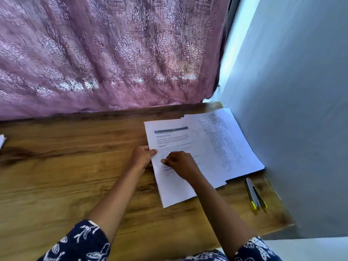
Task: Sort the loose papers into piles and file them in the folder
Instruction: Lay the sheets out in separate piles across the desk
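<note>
A spread of white printed papers lies at the right of the wooden table (66, 166). The top left sheet (173, 140) has a grey header bar and text. Beside it on the right a sheet with dense table print (226, 140) rests on more pages. My left hand (142, 156) pinches the left edge of the top left sheet. My right hand (180, 163) rests on the same sheet, fingers curled with the tips on the paper. No folder is in view.
A stapler (254, 193) with yellow tips lies near the table's right edge. A grey wall (291, 110) bounds the table on the right. A purple patterned curtain (103, 53) hangs behind it. A white paper corner (1, 141) shows at the far left.
</note>
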A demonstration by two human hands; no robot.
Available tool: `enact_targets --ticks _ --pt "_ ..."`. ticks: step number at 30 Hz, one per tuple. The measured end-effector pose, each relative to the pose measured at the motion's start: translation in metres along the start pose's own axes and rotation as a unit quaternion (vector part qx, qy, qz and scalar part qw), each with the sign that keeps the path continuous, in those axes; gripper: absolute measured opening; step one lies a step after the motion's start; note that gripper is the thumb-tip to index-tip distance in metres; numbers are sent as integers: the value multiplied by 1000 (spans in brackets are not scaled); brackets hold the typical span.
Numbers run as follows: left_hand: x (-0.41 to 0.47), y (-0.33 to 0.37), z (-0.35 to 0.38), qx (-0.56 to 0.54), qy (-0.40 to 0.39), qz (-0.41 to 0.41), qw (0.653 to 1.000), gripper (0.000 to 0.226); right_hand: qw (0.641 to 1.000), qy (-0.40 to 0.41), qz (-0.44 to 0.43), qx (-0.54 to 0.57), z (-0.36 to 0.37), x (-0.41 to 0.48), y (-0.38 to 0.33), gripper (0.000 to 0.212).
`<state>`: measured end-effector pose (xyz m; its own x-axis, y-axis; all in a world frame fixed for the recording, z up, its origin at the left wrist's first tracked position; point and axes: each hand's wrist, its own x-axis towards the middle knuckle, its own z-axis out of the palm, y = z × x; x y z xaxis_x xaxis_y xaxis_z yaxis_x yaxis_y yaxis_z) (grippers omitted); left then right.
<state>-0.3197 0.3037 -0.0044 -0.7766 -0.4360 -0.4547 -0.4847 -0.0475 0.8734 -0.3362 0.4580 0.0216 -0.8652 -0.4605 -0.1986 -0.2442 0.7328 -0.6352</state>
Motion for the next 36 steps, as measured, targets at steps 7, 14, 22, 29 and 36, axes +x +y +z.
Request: enact_targets --ticks 7,14,22,29,36 --pt "-1 -28 -154 216 144 26 965 28 979 -38 -128 -156 50 17 -22 45" --pt "-31 -65 -256 349 256 100 896 61 939 -131 -192 -255 157 36 -118 80" --pt "-25 -120 -341 474 200 90 852 99 942 -102 -186 -261 222 65 -187 83" --pt "-8 -125 -375 480 185 110 850 103 942 -72 -191 -266 240 74 -207 102" --pt "-7 -136 -378 504 203 103 833 84 935 -93 -197 -280 237 70 -209 82"
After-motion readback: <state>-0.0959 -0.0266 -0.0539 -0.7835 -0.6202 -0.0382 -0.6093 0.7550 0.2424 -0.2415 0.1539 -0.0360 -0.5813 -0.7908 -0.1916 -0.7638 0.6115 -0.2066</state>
